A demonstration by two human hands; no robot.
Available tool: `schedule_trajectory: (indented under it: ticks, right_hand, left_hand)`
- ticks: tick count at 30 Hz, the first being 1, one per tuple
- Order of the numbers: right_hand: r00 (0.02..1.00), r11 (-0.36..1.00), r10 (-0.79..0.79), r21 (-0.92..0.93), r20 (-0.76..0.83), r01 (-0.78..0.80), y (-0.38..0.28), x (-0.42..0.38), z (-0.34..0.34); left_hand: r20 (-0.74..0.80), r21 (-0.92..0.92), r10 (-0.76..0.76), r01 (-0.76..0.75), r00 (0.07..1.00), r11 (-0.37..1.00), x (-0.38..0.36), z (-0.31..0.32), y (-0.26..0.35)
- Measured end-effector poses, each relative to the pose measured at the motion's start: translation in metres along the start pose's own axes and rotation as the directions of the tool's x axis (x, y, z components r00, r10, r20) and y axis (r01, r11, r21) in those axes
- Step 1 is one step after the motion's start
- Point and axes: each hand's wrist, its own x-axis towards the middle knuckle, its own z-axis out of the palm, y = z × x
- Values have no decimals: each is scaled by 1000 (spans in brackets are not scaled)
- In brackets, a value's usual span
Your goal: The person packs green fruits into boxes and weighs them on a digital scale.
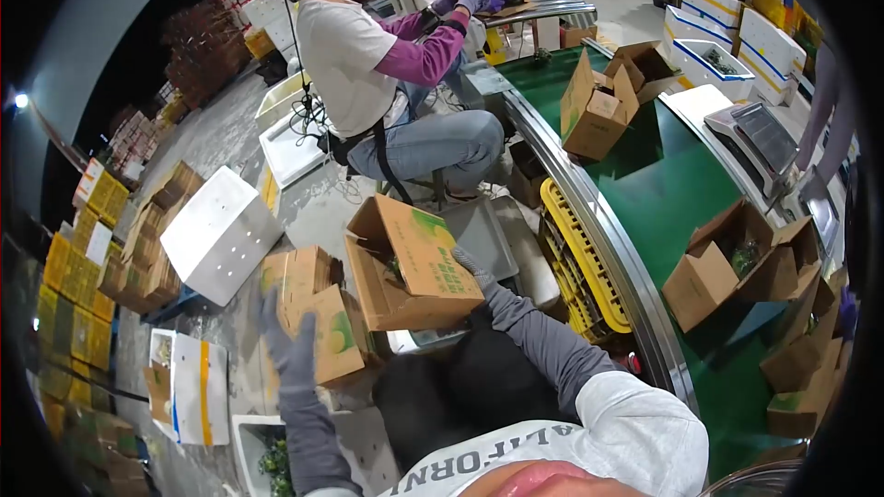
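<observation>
A printed cardboard box (419,262) is tilted above my lap, its open side facing left, with a little dark green content showing inside. My right hand (475,269), in a grey glove, grips the box's right edge; its fingertips are partly hidden. On the left, my left hand (287,339), also gloved in grey and slightly blurred, is raised apart from the box with its fingers spread and nothing in them. Beside that hand stand more cardboard boxes (327,336). Below it, a white foam box (247,433) holds dark green items that I cannot identify.
A green conveyor belt (635,207) with a metal rail runs along my right, carrying open cardboard boxes (714,281). A yellow crate (575,267) stands beside the rail. Ahead sits a co-worker (359,64) handling a box at a roller conveyor (562,7). Foam boxes (221,235) stand left.
</observation>
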Motion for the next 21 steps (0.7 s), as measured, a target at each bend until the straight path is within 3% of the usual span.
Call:
schedule_trajectory:
  ticks: [2, 3, 4, 5, 7, 8, 10, 14, 17, 20, 21]
  right_hand:
    - [999, 1000, -30, -7, -32, 30, 1, 0, -7]
    - [998, 999, -47, -9, -45, 46, 2, 1, -11]
    - [1000, 1000, 4, 12, -15, -4, 6, 5, -9]
    - [999, 999, 45, 21, 6, -45, 2, -1, -4]
    - [998, 999, 36, -8, -44, -37, 6, -1, -5]
    - [998, 999, 52, -13, -27, -52, 8, 1, -3]
    - [997, 997, 77, -26, 4, -77, 11, 1, 1]
    - [992, 989, 125, -72, -12, -125, 14, 12, -23]
    - [998, 975, 10, -219, -57, -22, 21, 17, -25]
    - [990, 988, 97, -113, -106, -109, 25, 8, -13]
    - [990, 983, 88, -153, -106, -104, 24, 7, -11]
  left_hand:
    - [-144, 43, -282, 291, 949, 956, -60, -30, -70]
    - [-235, 392, -420, 481, 877, 785, -112, -53, -137]
    - [-329, 611, -593, 645, 735, 460, -213, -107, -231]
    - [-464, 296, -732, 867, 498, 402, -227, -117, -170]
    - [-388, 375, -893, 925, 226, 71, -329, -157, -205]
    - [-326, 425, -937, 905, 127, -25, -366, -160, -212]
    - [-186, 480, -979, 877, 86, -14, -398, -139, -214]
    - [-8, 514, -995, 854, 104, 85, -415, -126, -229]
    - [82, 536, -989, 832, 121, 146, -413, -125, -239]
    - [164, 570, -978, 797, 127, 200, -409, -128, -244]
    - [195, 583, -972, 782, 127, 219, -410, -129, -245]
